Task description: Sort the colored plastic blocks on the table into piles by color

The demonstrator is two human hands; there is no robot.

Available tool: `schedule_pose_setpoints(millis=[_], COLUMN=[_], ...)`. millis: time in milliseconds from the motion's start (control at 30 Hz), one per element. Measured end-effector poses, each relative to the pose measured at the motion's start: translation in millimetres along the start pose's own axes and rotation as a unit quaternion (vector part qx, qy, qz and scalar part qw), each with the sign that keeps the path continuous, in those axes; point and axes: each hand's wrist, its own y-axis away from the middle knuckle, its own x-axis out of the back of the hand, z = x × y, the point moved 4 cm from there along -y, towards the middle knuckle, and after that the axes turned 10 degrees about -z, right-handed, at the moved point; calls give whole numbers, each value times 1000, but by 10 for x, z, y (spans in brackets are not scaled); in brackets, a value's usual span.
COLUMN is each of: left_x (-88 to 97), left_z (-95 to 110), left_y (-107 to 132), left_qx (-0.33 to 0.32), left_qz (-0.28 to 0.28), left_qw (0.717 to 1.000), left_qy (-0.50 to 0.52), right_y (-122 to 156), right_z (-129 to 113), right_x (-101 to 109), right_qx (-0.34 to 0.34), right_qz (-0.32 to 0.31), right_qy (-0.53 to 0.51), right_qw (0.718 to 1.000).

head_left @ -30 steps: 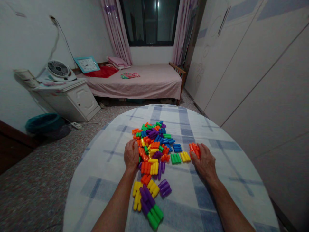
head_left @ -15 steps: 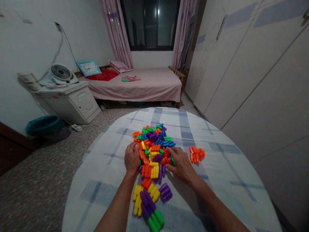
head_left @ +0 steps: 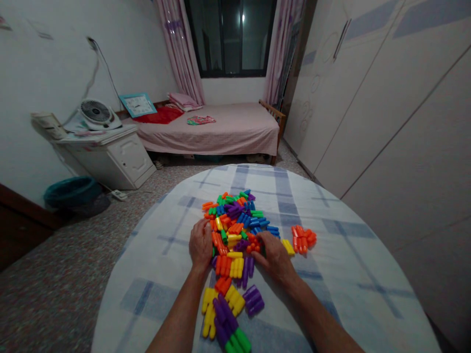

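A heap of colourful plastic building blocks [head_left: 235,215], made up of joined finger-like tubes, lies on the table. My left hand [head_left: 200,245] rests against the heap's left side, fingers curved and partly hidden. On the opposite side, my right hand [head_left: 275,256] has its thumb and fingers apart around a cluster of orange blocks [head_left: 253,243], touching the heap's edge. Closer to me are a purple-and-green block piece [head_left: 230,323], yellow blocks [head_left: 209,314] and a separate purple block [head_left: 253,300]. Beyond my right hand lie a yellow block [head_left: 288,247] and joined orange blocks [head_left: 303,239].
A checked cloth covers the round table [head_left: 154,255]. Past it stand a bed [head_left: 235,130], a white cabinet [head_left: 128,159] bearing a fan [head_left: 96,113], and a teal bin [head_left: 71,192]. A tall wardrobe [head_left: 386,122] runs along the right.
My right hand has drawn slightly towards me along the heap, its fingers lower. More blue blocks and the yellow block beside it now show. My left hand stays nearly still.
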Motion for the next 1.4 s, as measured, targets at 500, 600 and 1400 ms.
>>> schedule_pose_setpoints(millis=[500,600,1400], left_x=[7,7,2], left_z=[2,0,-26], left_y=[-1,-6,-14], left_qx=[3,-1,8], left_qz=[-2,2,-6], left_qw=[1000,1000,1000], left_qy=[8,7,12], right_y=[86,140,159], right_z=[581,798,1038], right_x=[637,633,530], right_qx=[-181,-253,-222], right_qz=[267,231,145], right_qy=[87,140,221], right_qw=[942,929,939])
